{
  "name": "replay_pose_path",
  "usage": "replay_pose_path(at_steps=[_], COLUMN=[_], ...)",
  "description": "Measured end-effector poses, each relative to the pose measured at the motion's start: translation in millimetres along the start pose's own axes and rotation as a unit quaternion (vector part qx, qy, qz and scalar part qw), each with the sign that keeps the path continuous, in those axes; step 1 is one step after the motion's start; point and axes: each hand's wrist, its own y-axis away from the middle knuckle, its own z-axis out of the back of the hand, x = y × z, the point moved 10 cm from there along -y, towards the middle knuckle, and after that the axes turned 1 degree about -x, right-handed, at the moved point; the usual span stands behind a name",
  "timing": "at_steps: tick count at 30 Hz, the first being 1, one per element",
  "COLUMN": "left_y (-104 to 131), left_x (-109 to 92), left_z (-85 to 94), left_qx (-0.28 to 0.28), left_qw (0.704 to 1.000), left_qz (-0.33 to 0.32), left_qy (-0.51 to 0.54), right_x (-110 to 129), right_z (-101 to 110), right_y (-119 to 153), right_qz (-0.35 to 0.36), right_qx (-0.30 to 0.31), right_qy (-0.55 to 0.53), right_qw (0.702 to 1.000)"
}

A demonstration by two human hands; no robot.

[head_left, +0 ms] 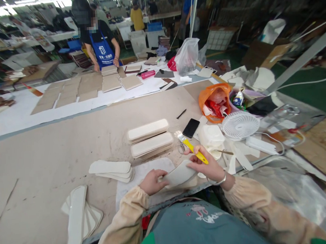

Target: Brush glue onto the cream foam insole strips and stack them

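Between my two hands is a pale, curved strip (pixel 180 173), pinched at its left end by my left hand (pixel 153 181) and at its right end by my right hand (pixel 205 163). My right hand also holds a yellow-handled brush (pixel 192 148), its bristles pointing up and left. Beneath the strip, a white sheet (pixel 125 190) lies at the table edge. Two neat stacks of pale strips (pixel 148 130) (pixel 152 144) stand beyond my hands. A fanned pile (pixel 110 167) lies to the left, and another fanned pile (pixel 77 215) is nearer the front edge.
Right of the stacks are a black phone (pixel 191 128), a white container (pixel 211 135), a white fan (pixel 241 125) and an orange bag (pixel 215 102). Across the table, a person in a blue apron (pixel 102 48) handles flat beige pieces (pixel 111 83).
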Motion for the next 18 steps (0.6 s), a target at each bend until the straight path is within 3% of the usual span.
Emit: replay_pose_path(at_steps=[4, 9, 11, 14, 18], left_y=[-20, -21, -19, -12, 0], left_x=[-17, -27, -25, -19, -28], left_z=[-9.8, -17.8, -18.9, -32.4, -71.0], left_qx=[-0.001, -0.018, -0.048, -0.066, 0.028], left_qw=[0.998, 0.983, 0.959, 0.9, 0.838], left_qz=[-0.005, -0.001, 0.026, 0.082, 0.121], left_qy=[0.067, 0.181, 0.277, 0.423, 0.531], right_x=[21, 25, 23, 22, 23], right_z=[25, 51, 57, 63, 67], right_y=[-25, -28, -25, -24, -36], right_qz=[0.017, 0.043, 0.045, 0.052, 0.065], right_qx=[-0.034, -0.115, -0.148, -0.179, -0.175], right_qy=[-0.002, 0.049, 0.079, 0.083, 0.056], right_qw=[0.999, 0.991, 0.985, 0.979, 0.981])
